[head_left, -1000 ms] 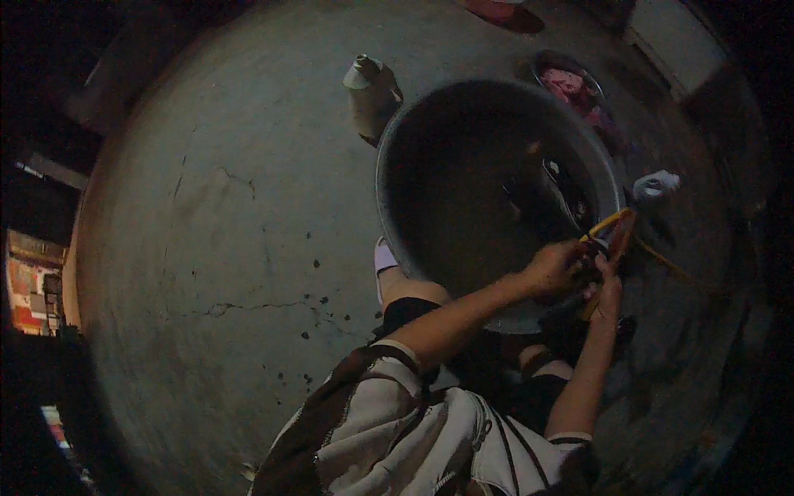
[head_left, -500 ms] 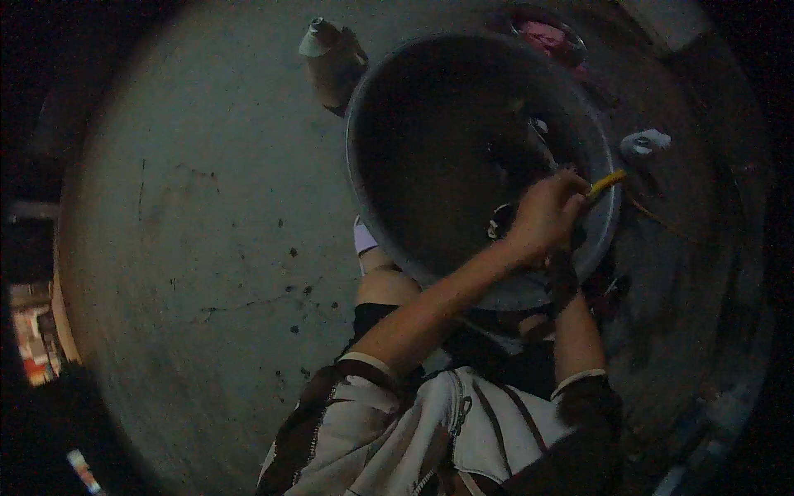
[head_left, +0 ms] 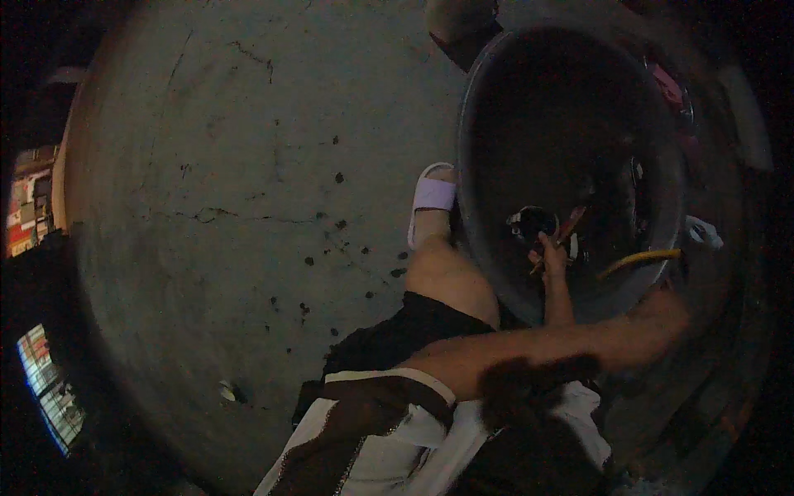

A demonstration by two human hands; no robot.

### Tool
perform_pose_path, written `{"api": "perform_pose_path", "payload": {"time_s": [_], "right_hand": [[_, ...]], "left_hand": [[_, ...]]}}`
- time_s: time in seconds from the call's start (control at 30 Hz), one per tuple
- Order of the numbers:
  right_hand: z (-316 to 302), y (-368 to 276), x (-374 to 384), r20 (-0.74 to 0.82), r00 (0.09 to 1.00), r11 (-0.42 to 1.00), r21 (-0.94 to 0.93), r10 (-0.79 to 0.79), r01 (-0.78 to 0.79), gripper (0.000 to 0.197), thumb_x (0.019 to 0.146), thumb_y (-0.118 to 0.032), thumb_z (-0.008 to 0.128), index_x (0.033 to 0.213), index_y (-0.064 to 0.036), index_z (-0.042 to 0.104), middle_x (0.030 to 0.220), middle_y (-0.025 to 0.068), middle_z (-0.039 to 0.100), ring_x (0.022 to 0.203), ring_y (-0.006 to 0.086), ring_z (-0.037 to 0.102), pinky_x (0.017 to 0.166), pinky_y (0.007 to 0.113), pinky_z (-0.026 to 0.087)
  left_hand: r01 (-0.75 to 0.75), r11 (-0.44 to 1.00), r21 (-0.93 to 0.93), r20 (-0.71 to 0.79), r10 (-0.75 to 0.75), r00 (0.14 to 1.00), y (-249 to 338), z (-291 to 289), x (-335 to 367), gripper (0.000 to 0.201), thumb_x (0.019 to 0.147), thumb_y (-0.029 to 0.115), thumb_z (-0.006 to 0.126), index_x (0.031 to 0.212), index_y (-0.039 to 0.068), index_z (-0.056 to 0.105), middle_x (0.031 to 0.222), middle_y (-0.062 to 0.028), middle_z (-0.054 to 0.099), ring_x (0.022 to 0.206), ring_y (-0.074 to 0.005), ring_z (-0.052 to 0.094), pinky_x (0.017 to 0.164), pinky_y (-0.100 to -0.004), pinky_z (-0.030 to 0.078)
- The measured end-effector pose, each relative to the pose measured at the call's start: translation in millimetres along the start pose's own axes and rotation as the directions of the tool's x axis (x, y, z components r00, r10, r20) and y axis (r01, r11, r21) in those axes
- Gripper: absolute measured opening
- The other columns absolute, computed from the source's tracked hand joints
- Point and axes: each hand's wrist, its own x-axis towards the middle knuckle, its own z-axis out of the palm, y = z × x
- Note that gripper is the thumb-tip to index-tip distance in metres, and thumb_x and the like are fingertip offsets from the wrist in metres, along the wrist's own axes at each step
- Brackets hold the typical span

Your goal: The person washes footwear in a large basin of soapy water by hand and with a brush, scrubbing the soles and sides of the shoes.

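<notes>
A large grey tub [head_left: 473, 107] stands in front of me, dark inside. My right hand [head_left: 550, 255] is low in the tub, its fingers closed round a dark item with pale trim [head_left: 536, 221], whose kind is too dim to make out. A thin reddish piece [head_left: 572, 220] sticks up beside it. My left arm crosses over the right one, and my left hand [head_left: 666, 310] is beyond the tub's near right rim, its fingers lost in shadow and blur. Close to it, a yellow hose [head_left: 641, 259] lies over the rim, its end inside the tub.
A jug [head_left: 463, 18] stands by the tub's far left side. Pink cloth [head_left: 668, 87] lies past the far right rim, and a small white object [head_left: 703, 232] sits right of the tub. My foot in a white slipper [head_left: 434, 197] rests on the cracked concrete floor [head_left: 248, 165].
My left hand has moved from over the tub by the hose to outside its near right rim. My right hand, hidden before, now shows inside. The view has swung left.
</notes>
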Motion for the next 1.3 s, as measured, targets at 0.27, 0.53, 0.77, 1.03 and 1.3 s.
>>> {"api": "perform_pose_path", "payload": {"time_s": [0.27, 0.53, 0.77, 1.03, 1.3], "right_hand": [[-14, 12, 44, -0.08, 0.991, 0.972, -0.222, -0.103, 0.083, 0.045, 0.068, -0.025, 0.067, 0.1, 0.0025, 0.048, 0.087, 0.0102, 0.053, 0.069, 0.0203, 0.053, 0.054, 0.031, 0.044], [-19, 7, 74, -0.152, 0.958, 0.815, -0.567, -0.245, 0.118, 0.047, 0.068, -0.024, 0.067, 0.102, 0.0028, 0.048, 0.09, 0.0103, 0.053, 0.076, 0.021, 0.053, 0.06, 0.032, 0.044], [-30, 12, 94, -0.161, 0.943, 0.702, -0.706, -0.291, 0.097, 0.049, 0.068, -0.024, 0.068, 0.104, 0.0031, 0.048, 0.092, 0.0104, 0.054, 0.083, 0.0216, 0.052, 0.065, 0.033, 0.043], [9, -29, 13, -0.078, 0.993, 0.996, -0.013, -0.086, 0.085, 0.058, 0.067, -0.024, 0.069, 0.113, -0.0042, 0.04, 0.105, 0.0077, 0.046, 0.094, 0.0219, 0.046, 0.067, 0.038, 0.045], [-7, -64, -12, -0.051, 0.995, 0.963, 0.252, -0.087, 0.097, 0.05, 0.071, -0.025, 0.066, 0.11, -0.006, 0.042, 0.101, 0.0067, 0.047, 0.089, 0.0195, 0.048, 0.06, 0.031, 0.047]], "left_hand": [[-0.039, 0.993, 0.114, -0.114, 0.052, 0.992, 15, 14, 21, 0.012, 0.066, 0.011, 0.052, 0.072, 0.003, 0.059, 0.067, -0.0133, 0.057, 0.063, -0.0263, 0.058, 0.056, -0.0375, 0.046], [-0.061, 0.982, 0.176, -0.168, 0.091, 0.982, 24, 36, 34, 0.012, 0.064, 0.011, 0.052, 0.07, 0.004, 0.059, 0.066, -0.012, 0.056, 0.062, -0.0253, 0.057, 0.056, -0.0367, 0.046], [-0.067, 0.969, 0.237, -0.123, 0.098, 0.988, 30, 46, 26, 0.013, 0.063, 0.012, 0.053, 0.069, 0.004, 0.06, 0.064, -0.0109, 0.056, 0.061, -0.0244, 0.056, 0.056, -0.0359, 0.045], [-0.054, 0.993, 0.106, 0.016, 0.053, 0.998, 32, -36, -14, 0.015, 0.056, 0.009, 0.056, 0.069, 0.001, 0.06, 0.068, -0.0145, 0.056, 0.061, -0.0272, 0.057, 0.058, -0.0374, 0.044], [-0.022, 0.989, 0.144, 0.169, -0.003, 0.986, 17, -51, -24, 0.013, 0.059, 0.008, 0.056, 0.07, 0.003, 0.06, 0.074, -0.014, 0.059, 0.068, -0.0262, 0.059, 0.061, -0.0387, 0.045]]}}
